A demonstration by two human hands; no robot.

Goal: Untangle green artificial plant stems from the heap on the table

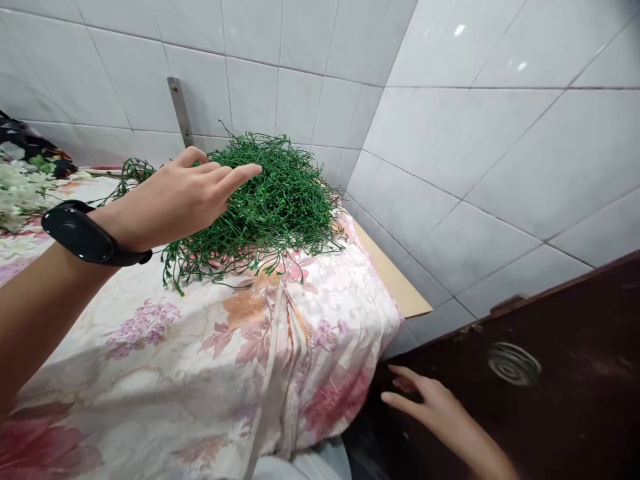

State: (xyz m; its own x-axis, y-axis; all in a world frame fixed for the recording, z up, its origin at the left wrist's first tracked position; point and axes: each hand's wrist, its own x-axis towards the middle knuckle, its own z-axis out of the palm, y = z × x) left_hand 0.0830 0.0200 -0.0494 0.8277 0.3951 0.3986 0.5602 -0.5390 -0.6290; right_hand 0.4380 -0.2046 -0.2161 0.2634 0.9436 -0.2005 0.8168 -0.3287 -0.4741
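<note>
A big tangled heap of thin green plastic-looking stems (280, 193) with small tips lies on the flowered cloth (200, 373). My left hand (195, 190), with a black band at the wrist, is over the heap's left side, back of the hand up. Its fingers are stretched and somewhat apart, and no held thing shows; the palm side is hidden. Low on the right, off the cloth's edge, my right hand (425, 397) has thumb and fingers apart with nothing between them. The dark brown door-like panel lies behind it.
White artificial flowers (23, 190) lie at the far left beside dark patterned fabric (30, 143). Tiled walls (470, 153) meet behind the heap. A metal strip (180, 110) is fixed to the wall. A tan board (395, 277) sticks out at the right; the dark brown panel (575, 373) stands beyond.
</note>
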